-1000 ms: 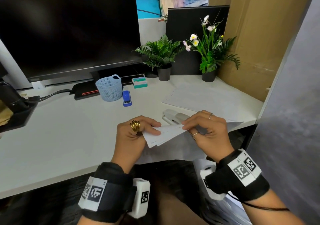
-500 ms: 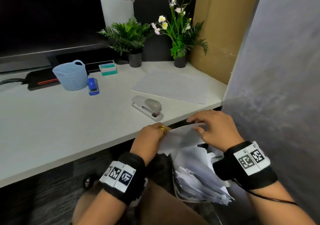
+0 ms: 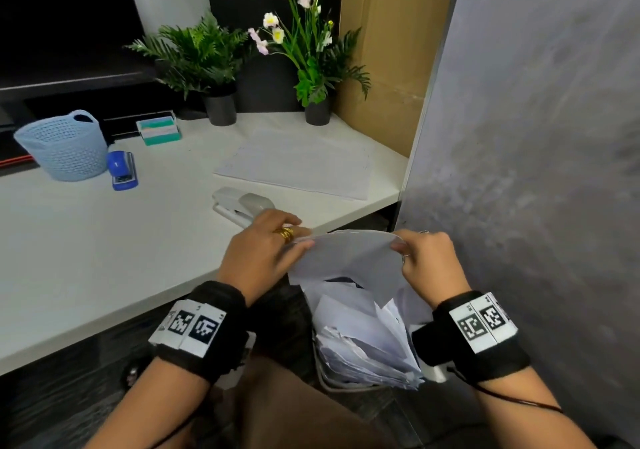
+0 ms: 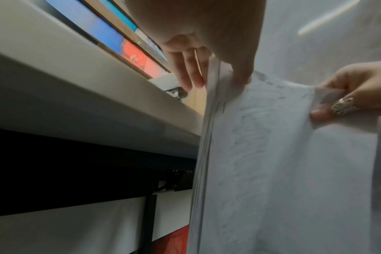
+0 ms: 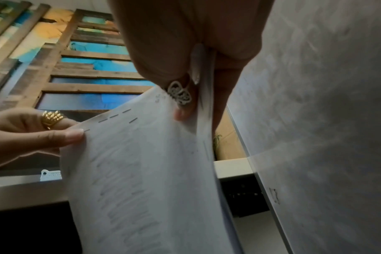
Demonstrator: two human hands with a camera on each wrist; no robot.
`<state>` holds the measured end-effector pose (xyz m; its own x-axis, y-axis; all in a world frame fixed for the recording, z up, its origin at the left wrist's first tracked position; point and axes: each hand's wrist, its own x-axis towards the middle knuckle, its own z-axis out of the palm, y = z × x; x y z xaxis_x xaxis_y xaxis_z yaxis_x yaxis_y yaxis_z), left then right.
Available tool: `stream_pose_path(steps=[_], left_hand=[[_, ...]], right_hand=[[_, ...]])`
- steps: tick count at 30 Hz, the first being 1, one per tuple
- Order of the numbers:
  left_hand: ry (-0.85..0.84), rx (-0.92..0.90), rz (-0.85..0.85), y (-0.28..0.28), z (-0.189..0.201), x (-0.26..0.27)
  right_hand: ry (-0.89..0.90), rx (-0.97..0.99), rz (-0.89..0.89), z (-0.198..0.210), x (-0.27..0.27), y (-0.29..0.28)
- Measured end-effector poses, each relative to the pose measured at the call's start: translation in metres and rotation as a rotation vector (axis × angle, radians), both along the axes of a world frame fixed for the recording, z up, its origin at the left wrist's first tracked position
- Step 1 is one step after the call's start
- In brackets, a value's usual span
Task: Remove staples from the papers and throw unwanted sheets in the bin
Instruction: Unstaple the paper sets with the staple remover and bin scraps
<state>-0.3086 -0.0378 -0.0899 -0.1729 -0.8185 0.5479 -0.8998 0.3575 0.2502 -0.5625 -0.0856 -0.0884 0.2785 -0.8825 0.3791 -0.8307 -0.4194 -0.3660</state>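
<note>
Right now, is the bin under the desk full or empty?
Full: the bin is packed with crumpled sheets heaped above its rim.

A white worktop runs from the left to a grey partition on the right. At the far left stands a pale blue perforated basket, with a small blue stapler just beside it on the right. Farther back sits a green-and-white box. Two dark pots stand along the far edge: a fern and a flowering plant. Flat sheets of paper lie toward the right, and a grey stapler lies nearer, close to the front edge.
</note>
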Motion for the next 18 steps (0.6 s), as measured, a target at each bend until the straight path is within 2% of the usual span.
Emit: stream_pose_path(steps=[4,9,14,18], left_hand=[[-0.003,-0.036,0.076,-0.001,-0.006,0.014],[0.030,0.082,0.084,-0.005,-0.019,0.017],[0.128,0.197,0.038,-0.005,-0.015,0.020],[0.111,0.260,0.040,-0.003,-0.011,0.019]], right_hand=[[-0.017,-0.107,0.012,0.003,0.000,0.002],[-0.052,-0.203,0.011,0.012,0.001,0.009],[-0.052,-0.211,0.008,0.013,0.001,0.008],[-0.059,-0.166,-0.014,0.001,0.000,0.005]])
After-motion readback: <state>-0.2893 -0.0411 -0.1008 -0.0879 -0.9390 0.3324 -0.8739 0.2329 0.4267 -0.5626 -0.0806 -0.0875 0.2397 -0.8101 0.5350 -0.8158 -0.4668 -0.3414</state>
